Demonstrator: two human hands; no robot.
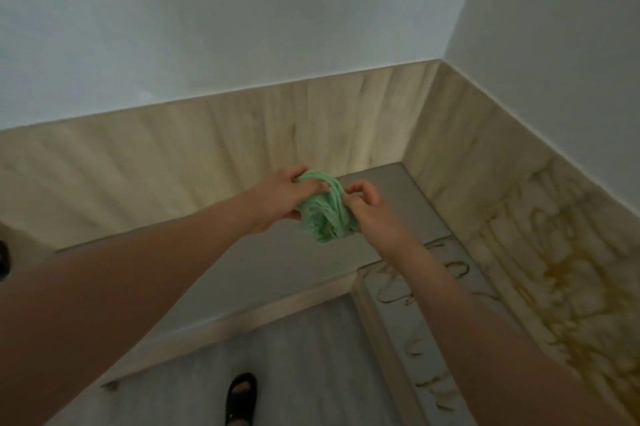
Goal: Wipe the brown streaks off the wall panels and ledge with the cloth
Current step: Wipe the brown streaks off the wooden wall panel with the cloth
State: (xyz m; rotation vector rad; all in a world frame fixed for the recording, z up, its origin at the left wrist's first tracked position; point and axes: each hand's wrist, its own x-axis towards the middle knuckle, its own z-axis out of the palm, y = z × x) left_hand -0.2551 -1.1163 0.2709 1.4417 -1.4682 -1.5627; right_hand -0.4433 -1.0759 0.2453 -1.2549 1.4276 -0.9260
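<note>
1. Both hands grip the cloth (325, 214). The left hand (280, 197) curls its fingers over the upper edge, and the right hand (367, 211) pinches the near side between thumb and fingertips.
2. Position: the cloth is bunched into a loose wad and held in the air above the grey ledge (401, 190). It is near the corner where the two panels meet and touches neither.
3. Handling: the cloth looks light, soft and limp, so it takes any shape and cannot break. A firm wad held in the palm, flat face outward, would likely scrub better than a trailing edge.
4. Pose: both forearms reach forward and converge, with the wrists roughly level. The right wrist seems bent slightly inward, though blur leaves this uncertain.
5. Work surface: brown streaks (571, 287) cover the right wall panel (485, 148) and loop along the ledge beneath it. The back panel (242, 148) shows only faint veining.
</note>
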